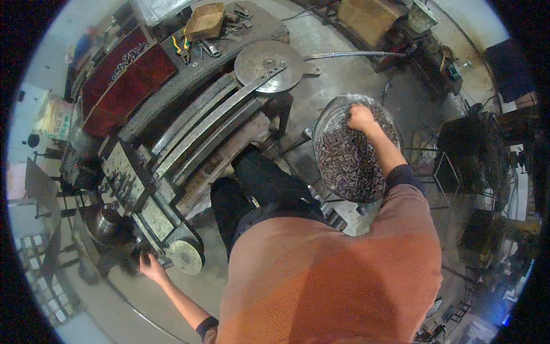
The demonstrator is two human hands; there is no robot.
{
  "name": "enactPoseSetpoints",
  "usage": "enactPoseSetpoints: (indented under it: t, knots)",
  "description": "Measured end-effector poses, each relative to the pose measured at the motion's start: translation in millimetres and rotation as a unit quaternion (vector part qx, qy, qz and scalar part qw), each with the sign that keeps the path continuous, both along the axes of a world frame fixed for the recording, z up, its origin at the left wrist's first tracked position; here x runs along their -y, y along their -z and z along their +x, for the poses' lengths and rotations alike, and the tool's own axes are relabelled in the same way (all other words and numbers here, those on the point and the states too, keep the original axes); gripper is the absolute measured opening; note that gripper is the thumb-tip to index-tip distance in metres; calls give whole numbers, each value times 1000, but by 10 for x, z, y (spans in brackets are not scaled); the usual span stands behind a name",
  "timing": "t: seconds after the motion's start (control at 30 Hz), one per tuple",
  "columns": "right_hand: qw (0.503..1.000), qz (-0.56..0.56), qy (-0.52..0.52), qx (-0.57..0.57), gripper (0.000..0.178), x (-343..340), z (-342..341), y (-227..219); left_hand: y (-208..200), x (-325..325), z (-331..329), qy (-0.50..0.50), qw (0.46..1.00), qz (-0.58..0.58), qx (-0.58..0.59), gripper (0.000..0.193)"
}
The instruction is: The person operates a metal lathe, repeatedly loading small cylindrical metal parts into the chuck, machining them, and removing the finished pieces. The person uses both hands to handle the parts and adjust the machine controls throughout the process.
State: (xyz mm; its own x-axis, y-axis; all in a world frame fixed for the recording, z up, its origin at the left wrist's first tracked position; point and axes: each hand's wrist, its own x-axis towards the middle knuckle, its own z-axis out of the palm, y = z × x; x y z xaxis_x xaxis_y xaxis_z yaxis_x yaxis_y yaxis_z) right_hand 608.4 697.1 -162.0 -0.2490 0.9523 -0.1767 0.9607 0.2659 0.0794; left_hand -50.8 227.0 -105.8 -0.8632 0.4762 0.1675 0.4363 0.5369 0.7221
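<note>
My right hand (361, 118) is at the far edge of a wide round metal pan (322, 114), its fingers curled down with the tips hidden. Many short dark metal pieces (349, 163) fill the pan, and the hand is right over them. Far to the left, my left hand (151, 268) is closed at a dark part below the near end of a bench machine (137, 213); what its fingers grip is too dark to make out. Beside that hand is a round pale metal disc (185, 257). A long flat steel bar (220, 119) runs along the machine to a large round steel plate (268, 66).
Dark red bins (134, 80) with small metal parts stand at the far left. Yellow-handled pliers (182, 50) and a brown box (204, 22) lie on the bench. A long rod (355, 55) sticks out rightward from the round plate. Dark equipment (467, 149) lines the right side.
</note>
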Motion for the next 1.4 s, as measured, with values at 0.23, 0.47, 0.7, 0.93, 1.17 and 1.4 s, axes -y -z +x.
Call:
enactPoseSetpoints:
  t: [0.23,0.47,0.7,0.93,1.17,1.4]
  knots:
    - [993,-71,-44,89,30,-187,-82,20,-44,-22,18,1,999,-37,-16,32]
    - [994,-50,-51,88,36,-108,-191,-116,-61,-100,116,-49,992,-89,-78,27]
    - [1000,-15,-11,19,38,71,-346,-319,-104,-30,54,39,997,-50,36,32]
    - [861,40,-184,-472,54,871,-1089,-914,-1053,-219,642,158,986,-59,16,34]
    - [677,-25,-475,-562,61,1572,-2654,-1870,-1826,-1281,1501,301,950,18,-82,28]
    - [602,-68,-605,-517,58,1857,-3309,-2245,-1713,-1554,1842,354,915,161,105,21]
